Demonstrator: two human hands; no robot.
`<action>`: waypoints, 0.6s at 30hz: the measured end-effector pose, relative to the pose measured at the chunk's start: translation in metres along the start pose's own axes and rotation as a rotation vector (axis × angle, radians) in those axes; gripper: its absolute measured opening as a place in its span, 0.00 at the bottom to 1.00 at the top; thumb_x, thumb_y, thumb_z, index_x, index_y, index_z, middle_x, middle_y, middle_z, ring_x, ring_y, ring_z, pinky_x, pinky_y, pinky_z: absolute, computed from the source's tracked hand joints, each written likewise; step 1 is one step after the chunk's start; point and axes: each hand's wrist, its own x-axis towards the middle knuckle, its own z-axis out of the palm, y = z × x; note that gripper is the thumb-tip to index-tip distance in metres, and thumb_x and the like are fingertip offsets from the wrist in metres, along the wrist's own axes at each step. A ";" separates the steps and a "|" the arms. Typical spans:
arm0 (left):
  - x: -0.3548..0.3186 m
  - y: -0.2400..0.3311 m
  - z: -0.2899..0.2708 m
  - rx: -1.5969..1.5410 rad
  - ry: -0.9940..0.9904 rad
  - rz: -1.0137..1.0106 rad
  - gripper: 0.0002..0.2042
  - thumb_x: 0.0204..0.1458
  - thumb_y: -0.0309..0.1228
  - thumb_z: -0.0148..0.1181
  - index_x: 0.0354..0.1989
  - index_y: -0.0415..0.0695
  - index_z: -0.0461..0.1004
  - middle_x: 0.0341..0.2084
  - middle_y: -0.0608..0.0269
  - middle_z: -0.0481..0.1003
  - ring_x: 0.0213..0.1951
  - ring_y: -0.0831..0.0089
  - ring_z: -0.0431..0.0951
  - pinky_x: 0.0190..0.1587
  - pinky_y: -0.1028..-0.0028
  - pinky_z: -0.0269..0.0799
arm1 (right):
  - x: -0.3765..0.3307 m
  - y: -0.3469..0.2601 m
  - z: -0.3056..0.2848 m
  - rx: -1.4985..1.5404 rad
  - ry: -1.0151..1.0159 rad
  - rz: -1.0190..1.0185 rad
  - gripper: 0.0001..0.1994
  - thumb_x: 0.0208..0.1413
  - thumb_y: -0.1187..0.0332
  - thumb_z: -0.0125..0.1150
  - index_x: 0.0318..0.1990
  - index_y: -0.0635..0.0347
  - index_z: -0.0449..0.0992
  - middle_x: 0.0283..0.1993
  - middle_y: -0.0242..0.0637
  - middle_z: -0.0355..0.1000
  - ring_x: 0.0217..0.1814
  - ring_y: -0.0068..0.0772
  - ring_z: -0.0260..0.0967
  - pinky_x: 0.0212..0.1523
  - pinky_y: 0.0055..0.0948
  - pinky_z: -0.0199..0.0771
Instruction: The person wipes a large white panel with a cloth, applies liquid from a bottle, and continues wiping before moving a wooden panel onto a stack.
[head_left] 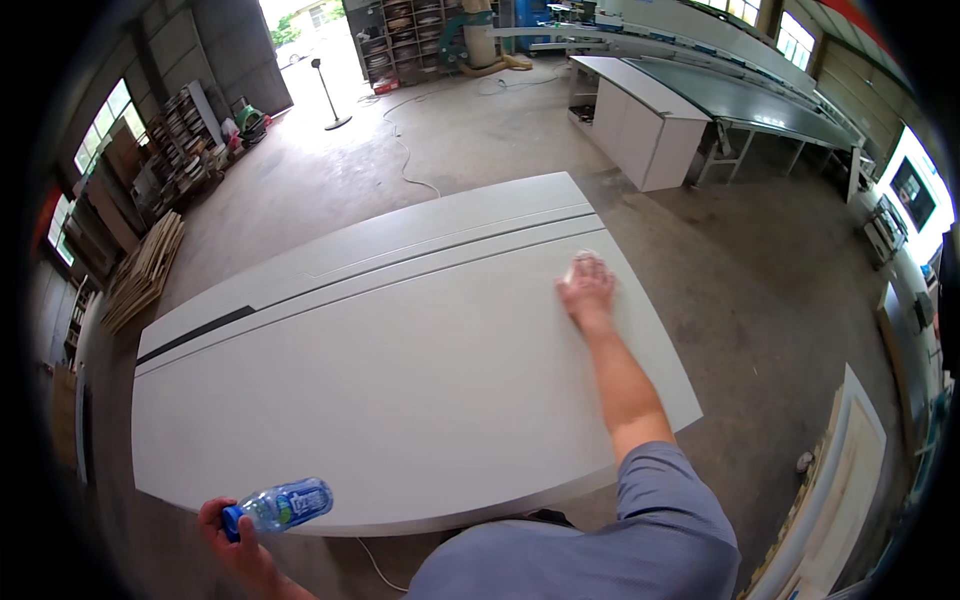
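A large pale grey-white panel (400,400) lies flat in front of me, with dark grooves along its far side and a dark strip at the far left. At its near left edge my left hand (228,530) is closed round the blue-capped end of a clear plastic bottle (290,505), which is tilted onto its side and has a blue label. My right arm reaches out to the far right part of the panel. There my right hand (590,292) presses a white wad, seemingly a cloth (573,270), against the surface; the fingers cover most of it.
A white cabinet (640,125) and a long machine table (740,90) stand at the far right. Stacked boards (145,270) lean at the left. A framed panel (835,480) rests at the lower right. Cable (405,160) runs over the floor near a pole stand (328,95).
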 end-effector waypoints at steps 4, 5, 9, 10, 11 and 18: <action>0.002 0.053 -0.022 -0.022 0.071 -0.122 0.23 0.46 0.40 0.75 0.45 0.44 0.72 0.36 0.68 0.70 0.37 0.76 0.68 0.42 0.75 0.68 | 0.008 0.047 0.013 -0.118 0.507 -0.313 0.32 0.71 0.45 0.48 0.74 0.54 0.61 0.80 0.42 0.55 0.83 0.46 0.47 0.80 0.51 0.43; -0.007 0.066 -0.023 -0.093 0.110 -0.126 0.21 0.44 0.32 0.74 0.45 0.45 0.73 0.35 0.67 0.72 0.36 0.77 0.70 0.40 0.76 0.70 | 0.012 0.038 0.007 0.028 0.653 -0.554 0.29 0.72 0.51 0.53 0.73 0.55 0.61 0.77 0.44 0.58 0.80 0.47 0.51 0.78 0.51 0.49; -0.018 0.113 -0.013 -0.036 -0.124 -0.250 0.24 0.45 0.34 0.81 0.50 0.46 0.76 0.38 0.67 0.77 0.40 0.76 0.77 0.43 0.72 0.76 | -0.020 0.027 -0.021 0.496 0.553 -0.734 0.15 0.70 0.61 0.57 0.58 0.57 0.76 0.62 0.48 0.70 0.62 0.48 0.71 0.63 0.46 0.74; -0.006 0.110 0.003 -0.021 -0.204 -0.172 0.24 0.47 0.35 0.79 0.51 0.45 0.76 0.39 0.64 0.79 0.41 0.73 0.79 0.45 0.71 0.76 | -0.027 0.032 -0.082 0.493 0.572 -0.712 0.12 0.67 0.62 0.61 0.49 0.59 0.81 0.52 0.51 0.76 0.56 0.54 0.75 0.61 0.53 0.75; -0.026 0.110 -0.005 -0.008 -0.158 -0.145 0.23 0.49 0.36 0.77 0.52 0.44 0.76 0.40 0.62 0.79 0.44 0.70 0.80 0.47 0.69 0.77 | -0.030 -0.006 -0.129 0.563 0.547 -0.770 0.12 0.65 0.62 0.64 0.41 0.61 0.86 0.42 0.54 0.82 0.50 0.59 0.78 0.60 0.60 0.76; -0.211 0.177 -0.019 0.223 0.110 -0.418 0.24 0.52 0.39 0.73 0.54 0.43 0.73 0.44 0.57 0.79 0.46 0.59 0.81 0.51 0.64 0.77 | -0.015 -0.046 -0.087 0.529 0.426 -0.835 0.16 0.65 0.57 0.59 0.45 0.60 0.84 0.47 0.52 0.80 0.54 0.57 0.76 0.60 0.57 0.74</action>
